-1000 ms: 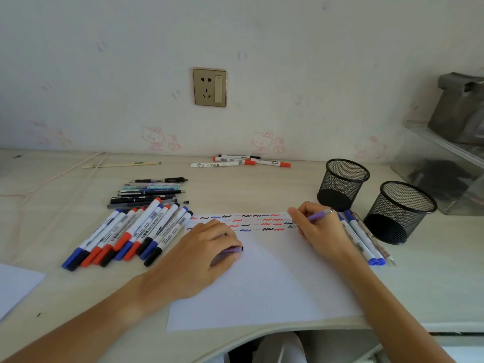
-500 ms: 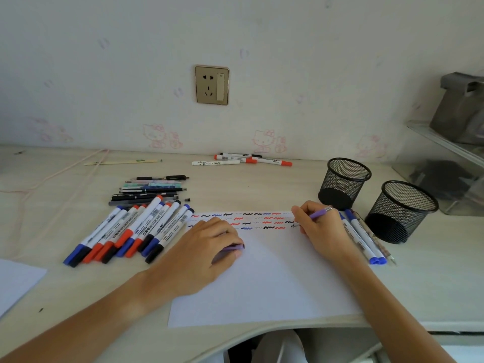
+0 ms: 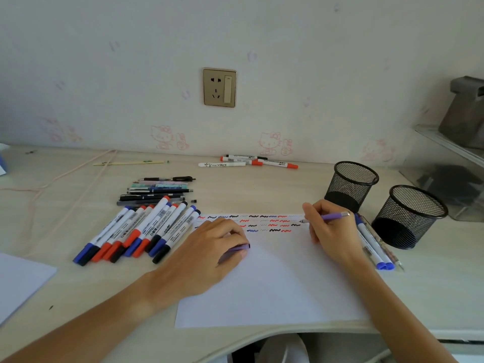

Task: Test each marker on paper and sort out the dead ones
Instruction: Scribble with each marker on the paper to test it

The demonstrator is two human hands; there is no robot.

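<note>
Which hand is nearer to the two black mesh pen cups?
Right. The right hand, holding a purple pen, lies just beside the black mesh pen cups; the left hand rests across the white paper.

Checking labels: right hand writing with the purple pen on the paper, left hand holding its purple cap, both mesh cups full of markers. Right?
Not quite. In the head view both mesh cups are empty. The right hand does hold the purple pen to the paper, and the left hand the purple cap.

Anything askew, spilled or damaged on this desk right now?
Nothing stands out. The right hand holds a purple pen tip-down on the paper; the left hand grips its purple cap. Both mesh cups stand upright.
</note>
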